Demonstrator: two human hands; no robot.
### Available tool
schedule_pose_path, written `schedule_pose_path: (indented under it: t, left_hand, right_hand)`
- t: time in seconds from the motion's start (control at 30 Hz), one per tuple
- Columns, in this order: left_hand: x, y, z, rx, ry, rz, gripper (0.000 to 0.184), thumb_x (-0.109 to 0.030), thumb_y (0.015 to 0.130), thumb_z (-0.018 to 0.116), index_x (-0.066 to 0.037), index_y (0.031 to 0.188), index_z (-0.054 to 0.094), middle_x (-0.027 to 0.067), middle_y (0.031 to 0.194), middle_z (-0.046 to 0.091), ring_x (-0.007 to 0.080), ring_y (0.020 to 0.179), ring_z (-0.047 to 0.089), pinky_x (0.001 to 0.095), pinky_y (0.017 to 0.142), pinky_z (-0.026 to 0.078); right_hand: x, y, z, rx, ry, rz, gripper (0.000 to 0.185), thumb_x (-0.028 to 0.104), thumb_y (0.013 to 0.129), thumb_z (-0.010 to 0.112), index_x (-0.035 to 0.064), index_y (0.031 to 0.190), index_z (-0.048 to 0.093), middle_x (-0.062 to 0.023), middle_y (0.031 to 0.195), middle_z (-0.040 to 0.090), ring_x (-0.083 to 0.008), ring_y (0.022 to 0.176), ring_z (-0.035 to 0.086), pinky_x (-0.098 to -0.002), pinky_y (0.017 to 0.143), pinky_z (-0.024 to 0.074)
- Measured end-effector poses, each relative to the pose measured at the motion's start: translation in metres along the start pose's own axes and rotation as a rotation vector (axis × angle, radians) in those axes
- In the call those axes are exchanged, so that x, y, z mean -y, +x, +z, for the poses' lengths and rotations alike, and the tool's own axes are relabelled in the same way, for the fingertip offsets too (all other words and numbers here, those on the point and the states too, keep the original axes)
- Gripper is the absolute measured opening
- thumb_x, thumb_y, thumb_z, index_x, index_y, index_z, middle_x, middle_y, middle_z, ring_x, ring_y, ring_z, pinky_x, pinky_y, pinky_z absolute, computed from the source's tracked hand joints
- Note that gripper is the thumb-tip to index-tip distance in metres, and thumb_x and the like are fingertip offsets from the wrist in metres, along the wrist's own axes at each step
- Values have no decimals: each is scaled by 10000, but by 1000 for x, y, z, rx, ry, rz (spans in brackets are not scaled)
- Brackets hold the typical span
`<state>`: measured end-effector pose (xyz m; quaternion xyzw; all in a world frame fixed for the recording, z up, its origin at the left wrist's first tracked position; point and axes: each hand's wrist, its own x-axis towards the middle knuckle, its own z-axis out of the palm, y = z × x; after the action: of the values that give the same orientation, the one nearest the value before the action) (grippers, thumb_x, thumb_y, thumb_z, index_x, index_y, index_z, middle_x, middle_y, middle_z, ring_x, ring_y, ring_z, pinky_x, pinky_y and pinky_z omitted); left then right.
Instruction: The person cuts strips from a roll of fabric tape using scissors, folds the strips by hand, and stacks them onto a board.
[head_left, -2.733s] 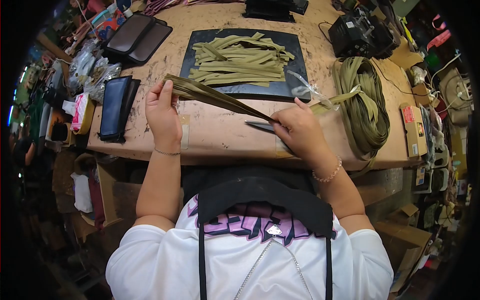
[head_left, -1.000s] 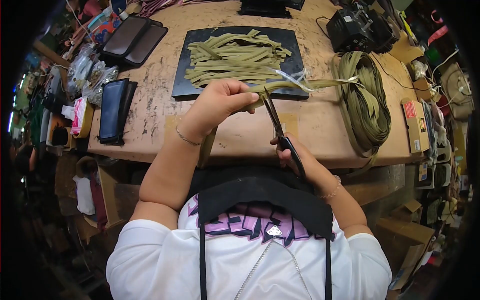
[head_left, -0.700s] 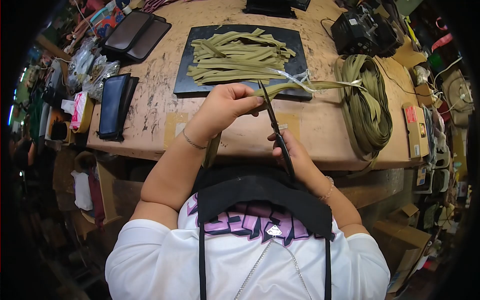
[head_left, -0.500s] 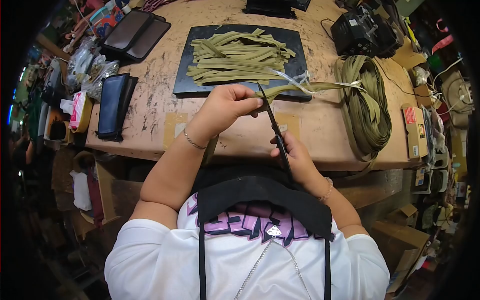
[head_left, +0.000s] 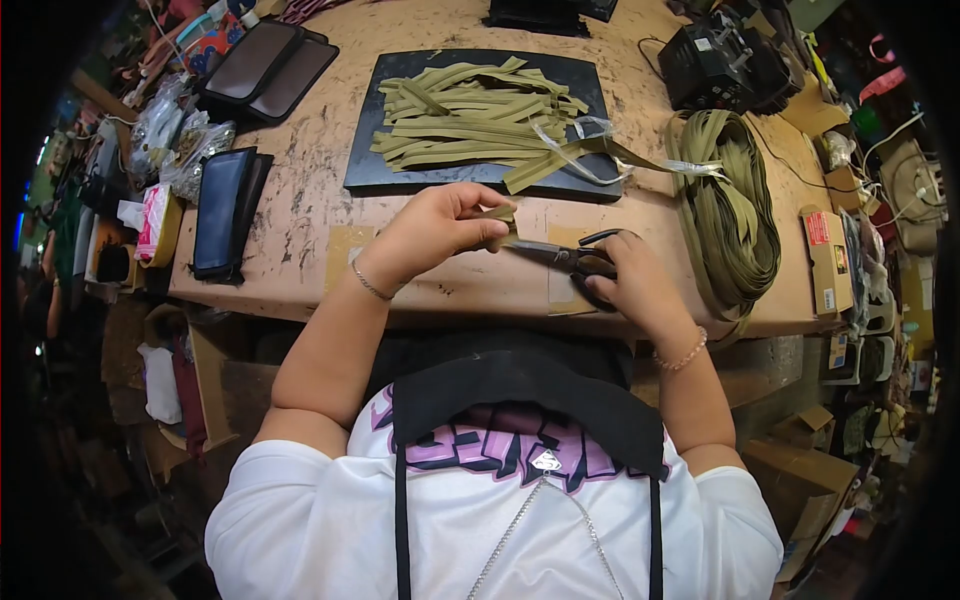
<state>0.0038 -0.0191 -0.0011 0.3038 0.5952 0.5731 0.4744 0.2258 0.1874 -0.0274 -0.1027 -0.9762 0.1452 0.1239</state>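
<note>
My left hand (head_left: 445, 228) pinches the end of an olive zipper strip (head_left: 507, 218) in front of the black board (head_left: 362, 160). In my right hand (head_left: 635, 275) are black-handled scissors (head_left: 560, 254), low over the table edge, blades pointing left toward my left fingers. Many cut olive strips (head_left: 470, 115) lie heaped on the board. From the large olive zipper coil (head_left: 728, 220) at the right, a loose end (head_left: 535, 172) reaches left onto the board, with clear plastic ties (head_left: 600, 175) around it.
Two dark flat cases (head_left: 270, 70) and a navy pouch (head_left: 225, 215) lie on the table's left side. A black machine (head_left: 705, 65) stands at the back right. At the right edge is a small cardboard box (head_left: 830, 262), and a tissue pack (head_left: 155, 222) sits far left.
The strip has parted between my left hand and the coil, whose loose end now rests on the board. My right hand and scissors moved away from it, and the blades swung to point left.
</note>
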Motion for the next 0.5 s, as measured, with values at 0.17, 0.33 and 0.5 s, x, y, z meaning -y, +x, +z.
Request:
schedule_pose_path:
  t: [0.17, 0.33, 0.5]
  left_hand:
    - [-5, -3, 11, 177, 179, 15, 648, -70, 886, 743, -102, 1468, 459, 29, 826, 701, 60, 795, 629, 209, 725, 468]
    - [-4, 1, 10, 202, 246, 69, 697, -54, 878, 741, -111, 1499, 429, 0, 780, 641, 57, 770, 593, 220, 741, 465]
    - [-1, 15, -45, -76, 365, 55, 425, -81, 906, 711, -54, 1313, 593, 35, 879, 664, 86, 824, 612, 235, 780, 478]
  right_hand:
    - [28, 29, -8, 259, 863, 289, 354, 179, 899, 744, 4, 1177, 612, -105, 1099, 670, -195, 1020, 652, -301, 925, 501]
    - [35, 55, 7, 348, 1246, 159, 227, 46, 941, 658, 23, 1154, 581, -29, 1030, 640, -94, 970, 599, -260, 894, 488]
    - [-27, 105, 15, 5, 848, 186, 211, 23, 914, 646, 47, 1118, 593, -59, 1010, 644, -144, 969, 607, -283, 887, 489]
